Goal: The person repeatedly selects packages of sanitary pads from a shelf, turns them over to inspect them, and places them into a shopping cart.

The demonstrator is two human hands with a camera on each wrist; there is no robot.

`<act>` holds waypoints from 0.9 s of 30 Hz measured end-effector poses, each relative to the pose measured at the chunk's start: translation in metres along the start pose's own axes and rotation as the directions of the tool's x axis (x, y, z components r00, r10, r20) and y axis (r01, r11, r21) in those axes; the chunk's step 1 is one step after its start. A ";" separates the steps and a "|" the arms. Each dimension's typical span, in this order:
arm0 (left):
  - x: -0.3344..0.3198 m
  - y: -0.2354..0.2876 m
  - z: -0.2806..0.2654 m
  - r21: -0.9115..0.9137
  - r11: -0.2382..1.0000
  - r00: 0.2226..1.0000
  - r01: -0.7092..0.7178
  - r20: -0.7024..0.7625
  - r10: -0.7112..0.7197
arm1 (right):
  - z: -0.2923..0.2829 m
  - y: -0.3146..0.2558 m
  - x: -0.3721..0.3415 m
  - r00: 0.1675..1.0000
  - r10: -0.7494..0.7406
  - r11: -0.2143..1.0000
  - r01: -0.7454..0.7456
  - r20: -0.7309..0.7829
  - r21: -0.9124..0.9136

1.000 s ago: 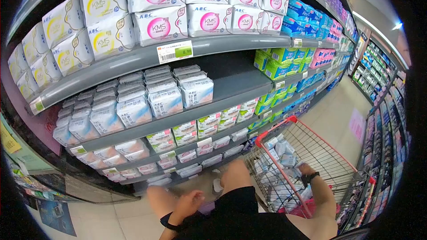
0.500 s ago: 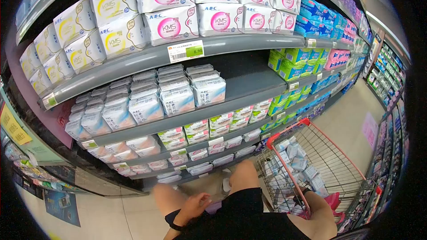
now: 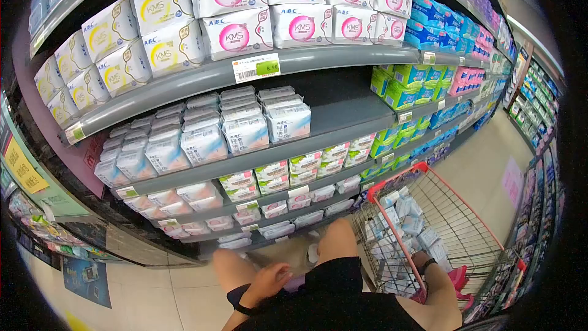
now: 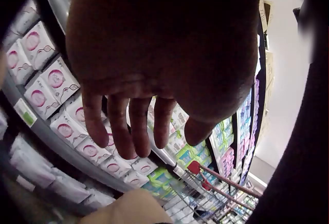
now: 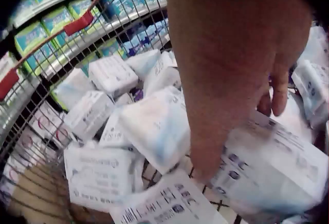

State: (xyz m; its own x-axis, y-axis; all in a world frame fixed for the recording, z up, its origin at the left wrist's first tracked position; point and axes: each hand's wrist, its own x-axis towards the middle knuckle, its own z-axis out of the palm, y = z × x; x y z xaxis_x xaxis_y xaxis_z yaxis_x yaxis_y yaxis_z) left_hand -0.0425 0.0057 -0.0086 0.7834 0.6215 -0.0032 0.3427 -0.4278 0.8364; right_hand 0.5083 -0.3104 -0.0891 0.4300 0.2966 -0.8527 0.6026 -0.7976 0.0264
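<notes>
My right hand (image 3: pixel 421 260) is down inside the wire shopping cart (image 3: pixel 468 209). In the right wrist view its thumb and fingers grip a white-and-blue pack of sanitary pads (image 5: pixel 275 165), printed ABC. Many similar packs (image 5: pixel 154 124) lie jumbled around it at different angles. My left hand (image 3: pixel 272 281) hangs over my lap, holding nothing. From the left wrist view, the fingers of that hand (image 4: pixel 139 126) are relaxed and slightly bent, with the shelf behind them.
Rows of white-and-blue pad packs (image 3: pixel 245 129) stand on the middle shelf, beside a bare stretch of shelf (image 3: pixel 343 110). White KMS packs (image 3: pixel 236 34) fill the shelf above. Green boxes (image 3: pixel 404 93) are farther right. Bent knees (image 3: pixel 338 245) are between cart and shelf.
My right hand has drawn back through the cart toward my body. The head view has turned, shifting the shelves rightward in it. My left hand stays over my lap.
</notes>
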 end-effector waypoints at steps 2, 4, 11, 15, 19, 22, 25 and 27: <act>0.000 0.001 0.003 -0.022 1.000 1.000 -0.016 0.018 0.016 | -0.004 -0.001 -0.008 1.000 0.013 1.000 -0.013 0.019 0.011; -0.002 0.003 0.001 -0.039 0.999 0.999 -0.025 0.021 0.026 | -0.008 -0.006 -0.017 0.999 0.027 0.999 -0.028 0.025 0.021; -0.009 0.009 0.003 -0.076 0.997 1.000 -0.003 0.015 0.004 | 0.018 0.003 -0.006 0.998 -0.028 0.999 0.025 -0.049 -0.045; -0.014 0.010 -0.003 -0.058 0.998 1.000 0.026 -0.002 -0.026 | 0.023 0.006 0.002 0.995 -0.048 0.996 0.041 -0.086 -0.081; -0.017 0.004 0.001 -0.086 0.996 0.999 -0.025 -0.028 0.022 | 0.032 0.010 0.011 0.989 -0.076 0.994 0.065 -0.126 -0.090; -0.017 -0.006 0.007 -0.059 0.995 0.996 -0.081 -0.050 0.078 | 0.042 0.015 0.018 0.980 -0.107 0.991 0.091 -0.167 -0.099; -0.015 0.001 0.002 -0.074 0.995 0.998 -0.062 -0.032 0.060 | 0.050 0.033 0.037 0.955 -0.161 0.983 0.134 -0.251 -0.123; -0.014 0.000 0.001 -0.057 0.997 0.998 -0.057 -0.025 0.055 | 0.053 0.066 0.073 0.901 -0.228 0.972 0.190 -0.369 -0.136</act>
State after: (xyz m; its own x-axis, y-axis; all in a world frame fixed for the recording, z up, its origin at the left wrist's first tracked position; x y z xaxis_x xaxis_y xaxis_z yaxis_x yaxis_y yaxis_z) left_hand -0.0528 -0.0035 -0.0086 0.7880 0.6130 0.0567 0.2676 -0.4240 0.8652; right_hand 0.5441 -0.3691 -0.1768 0.4981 0.6428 -0.5820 0.7590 -0.6478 -0.0659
